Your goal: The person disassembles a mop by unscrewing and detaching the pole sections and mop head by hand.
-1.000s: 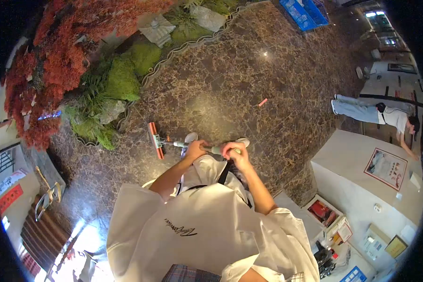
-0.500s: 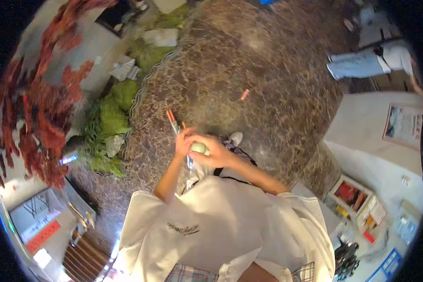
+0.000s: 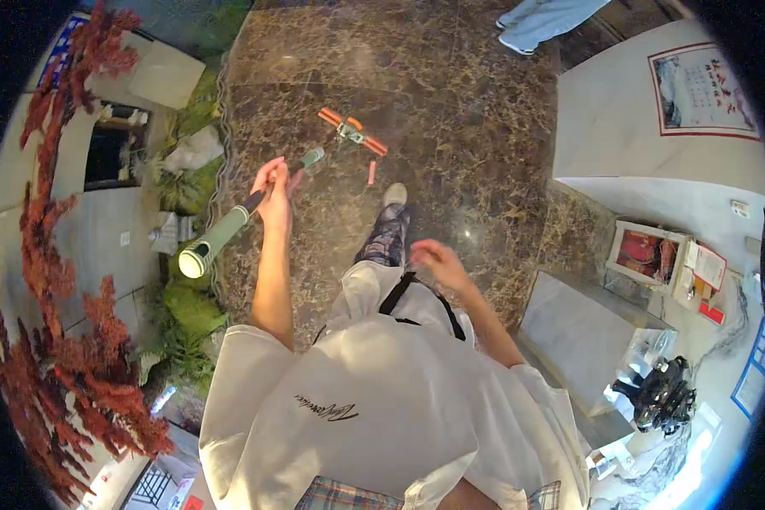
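My left hand (image 3: 274, 189) is closed around the green and black handle of a mop (image 3: 221, 238), left of my body. The handle's rounded pale end points toward the lower left. Its far end leads to the mop head (image 3: 353, 134), an orange-red double roller with a green centre, on the brown marbled floor. A small pink strip (image 3: 371, 172) lies on the floor just below the roller. My right hand (image 3: 438, 262) is off the handle, in front of my waist to the right, its fingers loosely apart and holding nothing visible.
Red foliage (image 3: 102, 340) and a mossy planting with a scalloped edge (image 3: 223, 110) run along the left. Another person's legs (image 3: 552, 21) show at the top right. A white counter (image 3: 582, 331) and a framed red display box (image 3: 646, 252) stand at the right.
My right hand has let go of the handle and moved right. My left hand has moved left with it, and the roller has swung forward beside the pink strip. The view has turned.
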{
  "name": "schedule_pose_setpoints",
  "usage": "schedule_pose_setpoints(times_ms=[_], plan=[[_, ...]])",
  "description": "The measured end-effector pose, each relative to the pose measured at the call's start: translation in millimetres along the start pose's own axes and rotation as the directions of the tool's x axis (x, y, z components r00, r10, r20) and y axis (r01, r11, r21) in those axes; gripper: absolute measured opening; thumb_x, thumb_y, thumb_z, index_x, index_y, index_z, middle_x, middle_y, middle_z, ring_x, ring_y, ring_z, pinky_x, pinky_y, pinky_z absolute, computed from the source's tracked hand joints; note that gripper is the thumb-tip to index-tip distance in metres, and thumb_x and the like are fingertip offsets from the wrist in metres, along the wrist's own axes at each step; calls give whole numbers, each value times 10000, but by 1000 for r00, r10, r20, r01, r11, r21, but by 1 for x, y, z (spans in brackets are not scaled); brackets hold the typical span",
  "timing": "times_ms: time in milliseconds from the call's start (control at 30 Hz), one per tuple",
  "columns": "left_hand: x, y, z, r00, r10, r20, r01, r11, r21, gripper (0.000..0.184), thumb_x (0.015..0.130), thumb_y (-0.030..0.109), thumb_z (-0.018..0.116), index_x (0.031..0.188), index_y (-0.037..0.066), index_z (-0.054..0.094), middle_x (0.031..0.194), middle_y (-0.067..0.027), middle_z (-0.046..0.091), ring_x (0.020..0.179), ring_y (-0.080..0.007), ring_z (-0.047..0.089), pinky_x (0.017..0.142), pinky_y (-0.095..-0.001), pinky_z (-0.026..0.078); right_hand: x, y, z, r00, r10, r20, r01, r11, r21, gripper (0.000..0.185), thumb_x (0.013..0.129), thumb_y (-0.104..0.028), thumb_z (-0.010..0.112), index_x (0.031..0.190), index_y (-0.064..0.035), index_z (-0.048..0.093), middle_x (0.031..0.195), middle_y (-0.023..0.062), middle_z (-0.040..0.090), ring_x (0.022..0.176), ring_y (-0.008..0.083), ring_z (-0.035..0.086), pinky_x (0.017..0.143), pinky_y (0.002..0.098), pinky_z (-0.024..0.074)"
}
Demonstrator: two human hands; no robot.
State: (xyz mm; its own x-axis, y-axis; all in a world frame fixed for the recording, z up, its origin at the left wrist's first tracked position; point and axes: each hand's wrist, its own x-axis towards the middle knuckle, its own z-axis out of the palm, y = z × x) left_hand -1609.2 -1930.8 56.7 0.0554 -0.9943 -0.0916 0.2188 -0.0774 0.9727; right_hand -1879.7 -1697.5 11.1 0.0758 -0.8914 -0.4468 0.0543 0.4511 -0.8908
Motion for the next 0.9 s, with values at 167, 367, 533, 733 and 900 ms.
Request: schedule_pose_setpoints(times_ms=[167, 367, 533, 733, 900], plan=[[39, -50, 52, 1000, -1, -29, 0, 1000, -31, 212, 887, 193, 619, 982, 8, 576, 890, -32, 553, 807, -119, 547, 811, -353, 527, 14, -6, -41, 983, 136, -120, -138, 990, -8, 204, 927, -130, 502, 1063, -7, 591, 860, 54, 644, 808, 130, 596, 777, 269, 475], [35, -96, 97, 1000, -2, -7, 5, 948, 318, 132, 862, 146, 650, 794, 38, 617, 757, 9, 599, 731, -70, 549, 736, -238, 465, 66, 0, -93, 971, 202, -127, -235, 896, -377, 226, 925, -182, 519, 1031, -2, 604, 813, 46, 636, 737, 111, 590, 682, 262, 486], [27, -119, 127, 991, 16, 132, -69, 913, 402, 126, 820, 95, 677, 735, 41, 601, 773, -52, 621, 794, -107, 581, 769, -280, 463, 136, -4, -122, 973, 209, -93, -228, 869, -439, 234, 929, -194, 510, 989, 6, 616, 788, 40, 629, 714, 102, 578, 653, 266, 485], [13, -72, 149, 922, 320, 217, -382, 837, 391, 105, 789, 27, 675, 733, 28, 586, 818, -85, 626, 833, -215, 610, 803, -343, 470, 213, 21, -178, 979, 88, 185, -2, 907, -421, 214, 922, -157, 523, 1027, 14, 597, 791, 56, 635, 699, 122, 597, 636, 264, 488], [-19, -30, 177, 982, 189, -3, -175, 916, 362, 118, 795, 30, 675, 740, 18, 571, 812, -85, 628, 833, -206, 610, 784, -334, 471, 253, -19, -192, 908, 316, 275, -236, 928, -290, 179, 906, -100, 502, 1025, 1, 589, 814, 76, 641, 712, 157, 627, 672, 283, 529]])
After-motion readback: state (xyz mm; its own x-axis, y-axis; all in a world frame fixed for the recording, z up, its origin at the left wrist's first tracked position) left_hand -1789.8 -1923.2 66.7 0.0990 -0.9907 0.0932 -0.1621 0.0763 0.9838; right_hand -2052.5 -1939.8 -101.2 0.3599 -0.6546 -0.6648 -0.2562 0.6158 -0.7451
